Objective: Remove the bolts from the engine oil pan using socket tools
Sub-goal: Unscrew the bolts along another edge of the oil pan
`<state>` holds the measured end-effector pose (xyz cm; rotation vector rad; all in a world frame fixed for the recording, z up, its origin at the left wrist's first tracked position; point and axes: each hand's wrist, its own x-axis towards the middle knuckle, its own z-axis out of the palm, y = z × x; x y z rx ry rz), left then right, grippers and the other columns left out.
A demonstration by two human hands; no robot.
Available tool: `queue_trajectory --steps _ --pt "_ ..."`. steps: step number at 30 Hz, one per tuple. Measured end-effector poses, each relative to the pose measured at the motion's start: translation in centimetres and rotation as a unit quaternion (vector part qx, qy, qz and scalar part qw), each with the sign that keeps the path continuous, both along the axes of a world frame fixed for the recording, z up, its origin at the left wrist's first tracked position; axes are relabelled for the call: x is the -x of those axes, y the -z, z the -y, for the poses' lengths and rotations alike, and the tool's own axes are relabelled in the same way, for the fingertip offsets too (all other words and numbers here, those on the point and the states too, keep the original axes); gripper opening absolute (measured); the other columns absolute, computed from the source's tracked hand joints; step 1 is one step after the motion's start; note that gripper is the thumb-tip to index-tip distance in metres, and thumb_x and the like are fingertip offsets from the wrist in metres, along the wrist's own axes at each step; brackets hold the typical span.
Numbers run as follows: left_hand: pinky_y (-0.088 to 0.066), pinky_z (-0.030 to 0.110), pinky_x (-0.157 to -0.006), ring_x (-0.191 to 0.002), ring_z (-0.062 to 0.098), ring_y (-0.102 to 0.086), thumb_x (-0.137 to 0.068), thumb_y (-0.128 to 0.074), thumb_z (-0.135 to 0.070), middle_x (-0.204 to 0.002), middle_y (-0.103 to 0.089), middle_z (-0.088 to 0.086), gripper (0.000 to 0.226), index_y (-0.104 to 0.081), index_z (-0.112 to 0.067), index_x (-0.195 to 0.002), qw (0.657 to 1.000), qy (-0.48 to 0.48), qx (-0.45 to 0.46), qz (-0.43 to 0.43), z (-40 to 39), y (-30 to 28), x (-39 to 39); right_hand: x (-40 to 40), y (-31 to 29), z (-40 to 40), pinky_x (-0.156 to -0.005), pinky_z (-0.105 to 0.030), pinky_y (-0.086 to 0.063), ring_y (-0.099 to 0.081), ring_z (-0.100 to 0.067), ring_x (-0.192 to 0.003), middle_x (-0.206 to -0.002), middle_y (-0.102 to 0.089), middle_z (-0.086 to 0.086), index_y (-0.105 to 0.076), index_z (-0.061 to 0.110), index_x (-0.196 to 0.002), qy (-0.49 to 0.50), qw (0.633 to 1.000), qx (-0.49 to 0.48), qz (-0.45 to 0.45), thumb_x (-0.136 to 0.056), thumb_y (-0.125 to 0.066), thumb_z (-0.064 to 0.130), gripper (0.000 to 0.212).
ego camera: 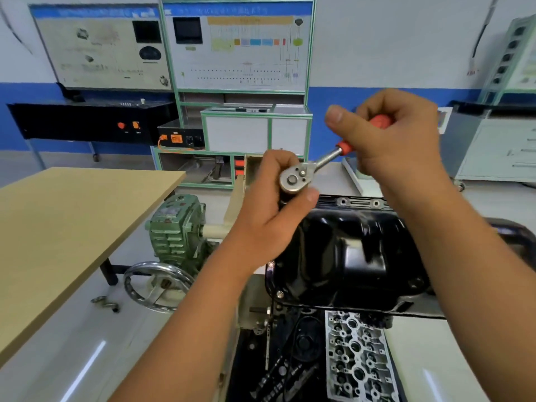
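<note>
A black glossy oil pan [348,256] sits upside up on the engine in front of me, with bolts [279,293] along its flange. A ratchet wrench [307,172] with a steel head and a red handle is raised above the pan's far left corner. My left hand [269,210] grips the ratchet's head and the socket part below it, thumb against the side. My right hand [388,140] curls round the red handle [381,121]. The socket itself is hidden in my left hand.
A tan wooden table [72,227] lies at the left. A green gearbox [177,227] with a steel handwheel [158,285] stands beside the engine stand. A cylinder head [359,358] lies below the pan. Training boards and cabinets [237,82] line the far wall.
</note>
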<state>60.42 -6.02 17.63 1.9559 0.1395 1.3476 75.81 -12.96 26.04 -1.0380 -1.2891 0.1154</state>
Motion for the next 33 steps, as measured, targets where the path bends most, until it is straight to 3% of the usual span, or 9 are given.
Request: queue_trajectory --steps 3,6,10,13,16,18,22,27,33 --pt "-0.048 0.049 -0.076 -0.081 0.029 -0.056 -0.099 -0.06 -0.017 -0.09 -0.06 0.007 0.011 -0.055 -0.014 -0.109 0.991 -0.048 -0.068 -0.109 -0.6 -0.3 1.1 -0.2 0.1 1.3 -0.053 -0.014 -0.038 -0.056 0.0 -0.049 -0.048 -0.06 0.016 -0.058 0.02 -0.063 0.181 0.979 0.021 0.088 -0.084 -0.077 0.051 0.042" --pt "-0.054 0.041 -0.081 -0.087 0.018 -0.066 -0.095 -0.065 -0.019 -0.091 -0.068 -0.001 0.017 -0.061 -0.007 -0.107 0.991 -0.094 -0.06 -0.071 -1.3 -1.4 1.1 1.0 0.3 3.3 -0.064 -0.036 -0.043 -0.058 -0.021 -0.066 -0.056 -0.058 0.006 -0.062 0.02 -0.065 0.326 0.892 0.061 0.307 -0.091 -0.043 0.076 0.065" --pt "-0.056 0.039 -0.074 -0.083 0.015 -0.066 -0.09 -0.061 -0.006 -0.089 -0.068 -0.006 0.017 -0.062 -0.006 -0.107 0.99 -0.122 -0.06 -0.032 -1.3 -2.0 0.2 3.4 0.6 4.2 -0.06 -0.033 -0.046 -0.058 -0.01 -0.067 -0.07 -0.06 0.012 -0.062 0.029 -0.098 0.14 0.911 0.173 0.347 -0.089 -0.061 0.061 0.033" --pt "-0.054 0.051 -0.084 -0.095 0.025 -0.066 -0.09 -0.06 -0.001 -0.099 -0.069 -0.001 0.028 -0.059 -0.006 -0.117 0.993 -0.084 -0.053 -0.057 -1.5 -2.3 0.4 2.9 -0.5 3.7 -0.062 -0.016 -0.038 -0.053 -0.007 -0.073 -0.079 -0.056 0.015 -0.063 0.024 -0.113 0.107 0.887 0.216 0.394 -0.095 -0.068 0.031 0.019" --pt "-0.052 0.044 -0.094 -0.109 0.02 -0.063 -0.098 -0.056 -0.007 -0.112 -0.066 -0.007 0.029 -0.054 -0.016 -0.125 0.982 -0.031 -0.091 -0.165 -2.0 -2.6 1.5 2.0 -2.3 3.7 -0.063 -0.017 -0.04 -0.057 -0.006 -0.077 -0.078 -0.058 0.015 -0.067 0.023 -0.108 0.104 0.84 0.257 0.467 -0.092 -0.072 0.028 0.018" --pt "-0.053 0.031 -0.09 -0.105 0.012 -0.065 -0.098 -0.058 -0.006 -0.106 -0.067 -0.018 0.026 -0.057 -0.023 -0.118 0.975 -0.038 -0.115 -0.187 -2.2 -2.6 1.9 1.9 -3.0 3.7 -0.06 -0.015 -0.047 -0.064 -0.005 -0.066 -0.071 -0.066 0.007 -0.067 0.02 -0.104 0.041 0.856 0.297 0.421 -0.09 -0.075 0.034 0.022" --pt "-0.056 0.024 -0.089 -0.095 0.002 -0.071 -0.092 -0.071 0.0 -0.095 -0.072 -0.018 0.03 -0.062 -0.017 -0.115 0.981 -0.09 -0.119 -0.126 -2.0 -2.2 2.1 2.9 -3.0 3.5 -0.045 -0.031 -0.05 -0.056 -0.022 -0.05 -0.069 -0.066 -0.014 -0.061 0.01 -0.109 -0.168 0.911 0.364 0.098 -0.1 -0.064 0.022 0.015" --pt "-0.058 0.022 -0.086 -0.093 -0.004 -0.071 -0.087 -0.078 -0.015 -0.096 -0.07 -0.032 0.038 -0.064 -0.013 -0.122 0.977 -0.143 -0.141 -0.068 -1.7 -1.0 2.0 3.9 -2.3 3.4 -0.041 -0.026 -0.032 -0.038 -0.017 -0.046 -0.061 -0.056 -0.01 -0.069 0.019 -0.099 -0.145 0.918 0.336 0.149 -0.098 -0.059 0.013 0.011" --pt "-0.058 0.03 -0.074 -0.085 0.005 -0.072 -0.076 -0.089 -0.031 -0.094 -0.076 -0.014 0.035 -0.063 -0.016 -0.095 0.958 -0.266 -0.106 0.006 -2.1 0.9 2.1 2.9 -4.2 4.8 -0.043 -0.021 -0.034 -0.037 -0.016 -0.04 -0.062 -0.057 -0.01 -0.072 0.021 -0.098 -0.24 0.954 0.172 -0.05 -0.097 -0.061 0.013 0.013"
